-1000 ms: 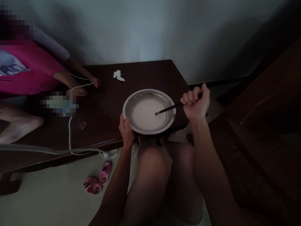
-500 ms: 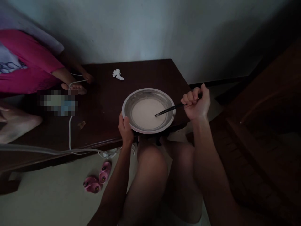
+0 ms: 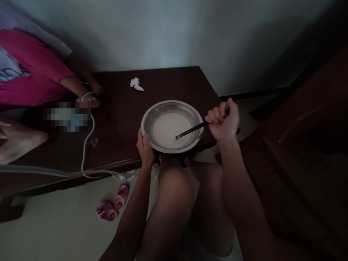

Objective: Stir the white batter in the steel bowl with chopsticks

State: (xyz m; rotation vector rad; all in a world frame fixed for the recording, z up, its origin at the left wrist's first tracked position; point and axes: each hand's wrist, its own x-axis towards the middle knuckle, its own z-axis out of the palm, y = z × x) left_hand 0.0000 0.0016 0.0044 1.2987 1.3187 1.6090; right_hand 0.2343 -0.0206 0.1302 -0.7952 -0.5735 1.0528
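A round steel bowl [image 3: 152, 116] of white batter [image 3: 165, 127] stands at the near edge of a dark wooden table [image 3: 119, 119]. My left hand [image 3: 145, 148] grips the bowl's near left rim, thumb on top. My right hand [image 3: 223, 121] is a fist around dark chopsticks [image 3: 190, 129], held just right of the bowl. Their tips dip into the batter near its lower middle.
Another person in a pink shirt [image 3: 27, 72] sits at the table's left, fingers on a white cable [image 3: 86, 145] that trails off the edge. A crumpled white scrap [image 3: 136, 84] lies further back. Pink sandals [image 3: 112, 206] rest on the floor. Dark wooden furniture [image 3: 304, 152] fills the right.
My right hand shifted slightly left and the chopstick tips moved down and left through the batter. The other person's hands drew back and the cable's loop shifted.
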